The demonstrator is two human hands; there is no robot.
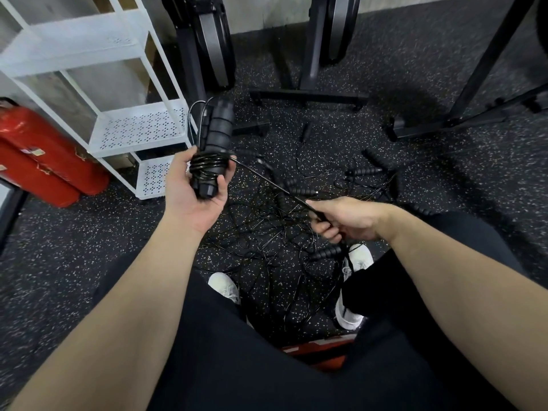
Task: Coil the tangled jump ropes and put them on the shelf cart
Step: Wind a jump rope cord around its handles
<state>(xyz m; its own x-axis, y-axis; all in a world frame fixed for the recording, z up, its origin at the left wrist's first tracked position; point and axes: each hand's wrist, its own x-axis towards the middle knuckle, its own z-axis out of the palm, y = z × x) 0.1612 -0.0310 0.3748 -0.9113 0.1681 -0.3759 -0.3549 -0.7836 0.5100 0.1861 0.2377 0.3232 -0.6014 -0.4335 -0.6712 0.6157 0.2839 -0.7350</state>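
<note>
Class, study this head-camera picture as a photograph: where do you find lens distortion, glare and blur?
Head view: wide-angle distortion bows the white shelf cart and stretches the forearms toward the bottom corners; glare glints on the cord coils wrapped round the jump rope handles that the left hand holds; the taut cord to the right hand looks slightly motion-blurred; frame edges are soft.

left hand [192, 197] grips rope handles [215, 137] | right hand [347, 218] pinches cord [267, 180]

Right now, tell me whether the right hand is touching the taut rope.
Touching. The head view shows the right hand pinching the taut rope.
</note>
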